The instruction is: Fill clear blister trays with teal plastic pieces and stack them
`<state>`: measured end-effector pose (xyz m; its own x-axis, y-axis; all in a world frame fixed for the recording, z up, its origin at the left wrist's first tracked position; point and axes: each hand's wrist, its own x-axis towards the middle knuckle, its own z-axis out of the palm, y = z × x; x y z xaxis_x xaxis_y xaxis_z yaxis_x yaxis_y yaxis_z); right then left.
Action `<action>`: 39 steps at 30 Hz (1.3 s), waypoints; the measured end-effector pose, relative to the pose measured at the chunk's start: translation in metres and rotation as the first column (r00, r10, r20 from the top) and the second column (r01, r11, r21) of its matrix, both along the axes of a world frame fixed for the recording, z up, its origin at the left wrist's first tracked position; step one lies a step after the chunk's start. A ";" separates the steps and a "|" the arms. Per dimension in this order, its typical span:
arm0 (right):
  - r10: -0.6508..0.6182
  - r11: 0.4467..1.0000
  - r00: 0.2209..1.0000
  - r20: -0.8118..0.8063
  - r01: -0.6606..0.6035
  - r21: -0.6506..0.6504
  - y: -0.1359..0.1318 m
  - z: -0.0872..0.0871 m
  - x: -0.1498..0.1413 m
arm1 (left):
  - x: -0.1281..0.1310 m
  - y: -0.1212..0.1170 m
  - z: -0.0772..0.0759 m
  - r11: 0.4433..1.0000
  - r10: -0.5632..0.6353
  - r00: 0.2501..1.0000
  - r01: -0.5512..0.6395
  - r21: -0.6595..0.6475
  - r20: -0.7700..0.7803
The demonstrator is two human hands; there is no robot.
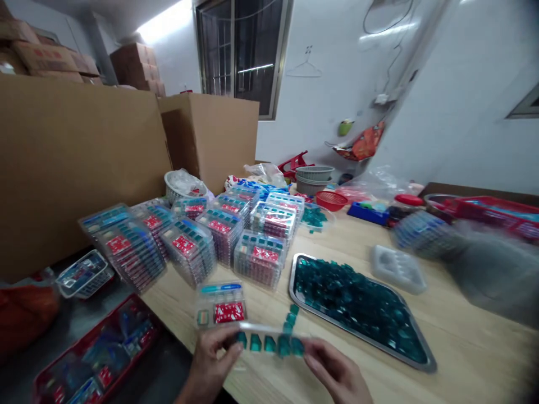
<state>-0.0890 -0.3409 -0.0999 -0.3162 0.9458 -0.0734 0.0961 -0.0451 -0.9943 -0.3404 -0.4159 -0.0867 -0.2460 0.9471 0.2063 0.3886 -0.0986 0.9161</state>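
Note:
A clear plastic tray (pixel 261 330) with a row of teal translucent pieces (pixel 269 343) is held level between my hands. My left hand (pixel 213 359) grips its left end, thumb and fingers closed. My right hand (pixel 332 367) has its fingertips pressed at the right end, beside the last teal piece; whether it grips the tray or the piece I cannot tell. Just behind lies a clear pack (pixel 221 303) with a red patterned block and a blue pen. A short line of loose teal pieces (pixel 290 320) runs behind the right end, near a metal tray (pixel 357 308) heaped with teal pieces.
Stacks of filled clear packs (pixel 259 258) stand behind, at the left and centre. A white plastic mould (pixel 398 268) and a blurred grey bag (pixel 497 269) are at right. Below the table's left edge is a red crate (pixel 96 353). Large cardboard boxes (pixel 80 168) stand back left.

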 end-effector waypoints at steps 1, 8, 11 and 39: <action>-0.001 1.000 1.000 -0.025 0.001 0.017 0.009 0.005 -0.021 | -0.011 0.003 0.002 0.996 0.073 0.994 -0.069 -0.054 0.080; 0.021 0.999 0.995 -0.095 -0.017 0.048 0.070 -0.007 -0.134 | -0.073 0.031 0.001 0.892 0.418 0.881 -0.444 -0.084 -0.224; -0.025 0.996 1.000 0.006 0.024 0.089 0.073 -0.024 -0.143 | -0.080 0.037 -0.005 0.862 0.369 0.766 -0.493 -0.114 -0.526; -0.412 0.909 0.885 -0.218 0.416 -0.029 0.169 0.066 -0.080 | 0.008 0.164 0.046 0.903 0.367 0.897 -0.279 0.326 -0.248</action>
